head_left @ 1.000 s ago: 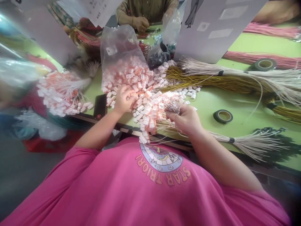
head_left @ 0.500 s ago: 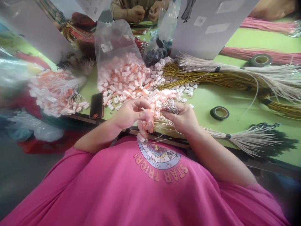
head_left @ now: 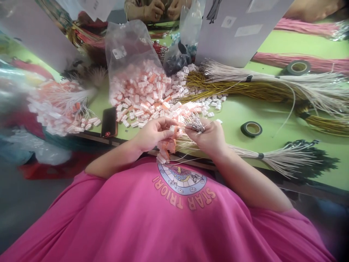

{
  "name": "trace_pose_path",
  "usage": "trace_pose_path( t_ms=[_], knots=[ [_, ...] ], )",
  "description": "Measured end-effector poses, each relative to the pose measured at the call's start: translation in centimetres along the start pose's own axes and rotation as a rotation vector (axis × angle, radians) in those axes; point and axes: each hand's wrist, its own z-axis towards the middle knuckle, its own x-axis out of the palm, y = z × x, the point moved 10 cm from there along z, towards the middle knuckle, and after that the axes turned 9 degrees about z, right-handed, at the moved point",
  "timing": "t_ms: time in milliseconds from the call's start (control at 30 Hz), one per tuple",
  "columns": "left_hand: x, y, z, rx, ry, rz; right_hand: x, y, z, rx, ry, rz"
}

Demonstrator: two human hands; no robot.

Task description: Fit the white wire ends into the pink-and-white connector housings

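Note:
My right hand is closed around a bundle of thin white wires whose metal-tipped ends stick out toward the left. Close by, my left hand pinches a small white-and-orange plastic connector near those tips. Below the left fingers hang several more connectors, joined to wires. The tail of the wire bundle runs out under my right forearm. Just beyond both hands spreads a heap of loose connectors, partly inside a clear plastic bag.
A phone lies left of the heap, beside a pile of wired connectors. Black tape sits on the green table at right. Behind it lie white and yellow wire bundles. Across the table are a co-worker's hands.
The view has shifted slightly. My left fingers have turned a little, and the connector at their tips now shows more clearly beside the wire ends. My right hand keeps its hold on the bundle.

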Motion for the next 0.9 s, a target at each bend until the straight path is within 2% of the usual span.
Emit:
trace_pose_path(
  t_ms=[400, 700, 800, 900],
  knots=[
    [-0.3, -0.6, -0.5, -0.015, -0.069, 0.117, 0.0, 0.7, -0.1, -0.075, -0.030, -0.031],
    [1.1, -0.3, -0.1, 0.005, -0.043, 0.135, 1.2, -0.2, -0.5, -0.002, 0.036, 0.055],
    [0.7, -1.0, -0.3, 0.066, -0.061, 0.257, 1.3, -0.7, -0.1, 0.041, 0.070, 0.097],
    [-0.4, -2.7, -1.0, 0.223, -0.076, 0.517, 1.5, -1.2, 0.4, 0.070, 0.127, 0.136]
  ],
)
